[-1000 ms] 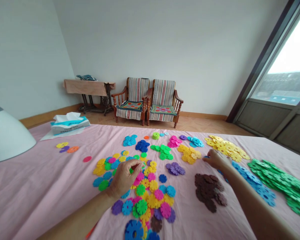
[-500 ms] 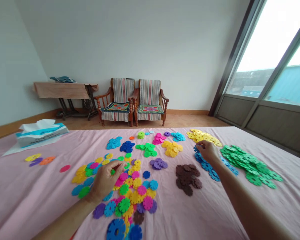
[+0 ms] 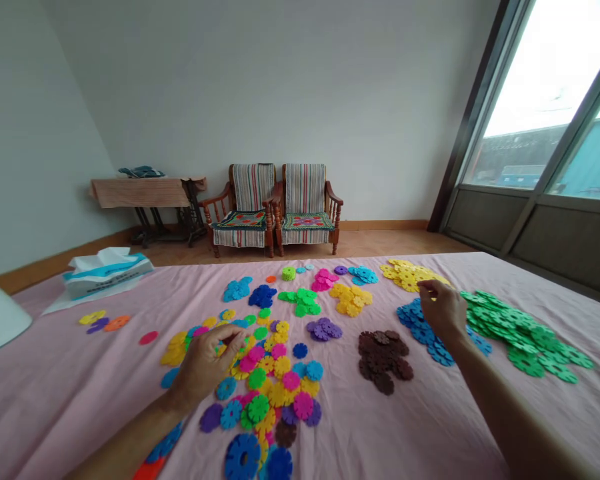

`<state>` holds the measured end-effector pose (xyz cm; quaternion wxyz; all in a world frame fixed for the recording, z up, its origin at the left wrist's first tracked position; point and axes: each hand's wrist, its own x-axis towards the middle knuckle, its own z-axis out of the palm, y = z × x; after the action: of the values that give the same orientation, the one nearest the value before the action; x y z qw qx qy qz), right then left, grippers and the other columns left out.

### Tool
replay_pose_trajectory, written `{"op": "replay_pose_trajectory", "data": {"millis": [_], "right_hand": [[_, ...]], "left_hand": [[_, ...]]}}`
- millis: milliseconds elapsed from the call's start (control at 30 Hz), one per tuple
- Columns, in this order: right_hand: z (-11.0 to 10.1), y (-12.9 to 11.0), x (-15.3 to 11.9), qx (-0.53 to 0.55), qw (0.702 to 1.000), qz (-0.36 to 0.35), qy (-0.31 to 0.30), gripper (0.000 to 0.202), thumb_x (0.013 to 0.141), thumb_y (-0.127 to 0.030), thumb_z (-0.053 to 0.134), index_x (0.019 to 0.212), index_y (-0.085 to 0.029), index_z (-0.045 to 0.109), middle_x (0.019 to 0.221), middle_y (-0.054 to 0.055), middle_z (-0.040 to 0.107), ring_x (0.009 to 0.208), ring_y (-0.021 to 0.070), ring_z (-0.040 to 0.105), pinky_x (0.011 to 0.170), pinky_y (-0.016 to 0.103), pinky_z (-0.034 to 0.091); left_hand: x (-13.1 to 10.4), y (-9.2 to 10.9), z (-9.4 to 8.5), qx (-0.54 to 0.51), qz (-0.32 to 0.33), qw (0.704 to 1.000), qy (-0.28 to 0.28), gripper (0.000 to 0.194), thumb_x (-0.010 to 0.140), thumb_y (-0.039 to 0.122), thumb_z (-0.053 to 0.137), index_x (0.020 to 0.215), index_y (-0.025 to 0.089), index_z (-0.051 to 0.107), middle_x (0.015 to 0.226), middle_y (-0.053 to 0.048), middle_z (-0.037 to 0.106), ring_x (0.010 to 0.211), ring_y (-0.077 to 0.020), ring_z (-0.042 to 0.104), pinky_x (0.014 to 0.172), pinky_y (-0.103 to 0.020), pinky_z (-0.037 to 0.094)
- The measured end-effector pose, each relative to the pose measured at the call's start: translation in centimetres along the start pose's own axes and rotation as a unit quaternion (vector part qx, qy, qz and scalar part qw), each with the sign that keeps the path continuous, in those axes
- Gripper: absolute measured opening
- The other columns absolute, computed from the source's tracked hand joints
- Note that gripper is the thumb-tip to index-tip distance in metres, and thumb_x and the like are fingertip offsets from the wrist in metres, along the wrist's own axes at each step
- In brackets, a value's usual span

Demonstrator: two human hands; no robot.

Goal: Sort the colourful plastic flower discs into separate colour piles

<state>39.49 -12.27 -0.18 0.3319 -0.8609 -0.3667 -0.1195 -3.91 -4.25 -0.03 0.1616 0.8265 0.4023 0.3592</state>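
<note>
Bare hands point(image 3: 203, 363), bare forearms point(image 3: 505, 407)

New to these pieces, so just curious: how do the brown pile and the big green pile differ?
The brown pile is compact; the big green pile sprawls wider. The brown pile is dark, the big green pile vivid green. Both are heaps of overlapping notched discs on the pink cloth.

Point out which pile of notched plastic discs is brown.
The dark brown pile of notched plastic discs, right of the purple disc pile; no other pile is brown.
</note>
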Motion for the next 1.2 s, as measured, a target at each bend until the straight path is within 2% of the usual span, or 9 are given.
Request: {"op": "replay_pose_trajectory", "data": {"millis": [100, 167, 200, 300, 400, 500, 600, 1033, 1200], "right_hand": [[-0.1, -3.7, -1.5, 0.07, 0.994, -0.07, -0.035, 0.027, 0.079, -0.028, 0.044, 0.089, -0.017, 0.067, 0.085, 0.007, 0.07, 0.076, 0.0201, 0.062, 0.07, 0.028, 0.042], [-0.3, -6.9, -3.6, 0.126, 0.977, -0.138, -0.098, 0.024, 0.079, -0.028, 0.046, 0.086, -0.018, 0.067, 0.079, 0.005, 0.069, 0.07, 0.0185, 0.061, 0.066, 0.027, 0.042], [-0.5, -8.6, -4.8, 0.149, 0.96, -0.183, -0.148, 0.022, 0.079, -0.026, 0.046, 0.085, -0.019, 0.066, 0.078, 0.005, 0.068, 0.069, 0.0175, 0.06, 0.065, 0.026, 0.042], [-1.2, -13.0, -8.7, 0.164, 0.88, -0.324, -0.306, 0.019, 0.08, -0.018, 0.044, 0.081, -0.018, 0.063, 0.079, 0.004, 0.067, 0.069, 0.0154, 0.058, 0.064, 0.024, 0.041], [-1.9, -15.4, -11.4, 0.09, 0.815, -0.385, -0.425, 0.018, 0.073, -0.01, 0.052, 0.087, -0.017, 0.062, 0.091, 0.007, 0.065, 0.079, 0.0169, 0.059, 0.069, 0.026, 0.042], [-2.3, -16.1, -12.4, 0.018, 0.784, -0.391, -0.482, 0.028, 0.068, -0.004, 0.056, 0.092, -0.016, 0.06, 0.1, 0.01, 0.063, 0.092, 0.0213, 0.058, 0.078, 0.03, 0.041], [-2.2, -15.8, -12.3, -0.005, 0.781, -0.383, -0.494, 0.027, 0.067, -0.005, 0.056, 0.091, -0.017, 0.059, 0.101, 0.01, 0.061, 0.094, 0.0223, 0.056, 0.08, 0.031, 0.04], [0.3, -14.0, -11.0, 0.054, 0.79, -0.347, -0.502, 0.02, 0.063, -0.013, 0.06, 0.081, -0.019, 0.057, 0.086, 0.001, 0.058, 0.077, 0.015, 0.05, 0.067, 0.025, 0.037], [0.5, -13.7, -9.5, 0.13, 0.755, -0.309, -0.564, 0.008, 0.068, -0.013, 0.058, 0.07, -0.018, 0.052, 0.067, -0.004, 0.05, 0.061, 0.0091, 0.044, 0.054, 0.02, 0.032]], "left_hand": [[-0.7, -1.0, -0.9, -0.002, -0.021, 1.0, 0.009, 0.026, 0.084, 0.036, 0.052, 0.085, 0.017, 0.07, 0.08, -0.005, 0.072, 0.073, -0.0179, 0.067, 0.066, -0.023, 0.052], [-1.1, -1.7, -1.3, -0.002, -0.039, 0.999, 0.02, 0.026, 0.084, 0.036, 0.051, 0.087, 0.017, 0.069, 0.083, -0.006, 0.073, 0.074, -0.0185, 0.067, 0.067, -0.025, 0.053], [-1.2, -2.0, -1.5, -0.001, -0.046, 0.999, 0.029, 0.026, 0.084, 0.036, 0.052, 0.087, 0.017, 0.069, 0.084, -0.006, 0.073, 0.074, -0.0187, 0.068, 0.067, -0.025, 0.054], [-1.4, -2.7, -1.8, -0.002, -0.059, 0.997, 0.057, 0.026, 0.083, 0.036, 0.053, 0.086, 0.017, 0.069, 0.086, -0.006, 0.073, 0.076, -0.019, 0.068, 0.07, -0.026, 0.054], [-1.5, -3.3, -1.9, 0.004, -0.067, 0.994, 0.082, 0.025, 0.082, 0.036, 0.052, 0.085, 0.017, 0.069, 0.085, -0.005, 0.073, 0.078, -0.019, 0.067, 0.071, -0.026, 0.053], [-1.6, -3.8, -2.1, 0.013, -0.072, 0.993, 0.095, 0.024, 0.082, 0.035, 0.052, 0.083, 0.017, 0.068, 0.078, -0.004, 0.073, 0.073, -0.0179, 0.067, 0.068, -0.025, 0.052], [-1.6, -4.3, -2.0, 0.006, -0.076, 0.992, 0.098, 0.024, 0.083, 0.034, 0.051, 0.081, 0.016, 0.067, 0.076, -0.003, 0.072, 0.07, -0.0169, 0.066, 0.067, -0.024, 0.052], [-1.7, -4.0, -1.3, 0.014, -0.047, 0.997, 0.067, 0.021, 0.084, 0.029, 0.051, 0.08, 0.017, 0.067, 0.075, -0.003, 0.071, 0.069, -0.0154, 0.066, 0.065, -0.022, 0.05], [-1.7, -4.0, -1.3, 0.016, -0.039, 0.997, 0.064, 0.021, 0.084, 0.031, 0.051, 0.08, 0.017, 0.067, 0.076, -0.003, 0.071, 0.071, -0.0157, 0.066, 0.065, -0.022, 0.05]]}}
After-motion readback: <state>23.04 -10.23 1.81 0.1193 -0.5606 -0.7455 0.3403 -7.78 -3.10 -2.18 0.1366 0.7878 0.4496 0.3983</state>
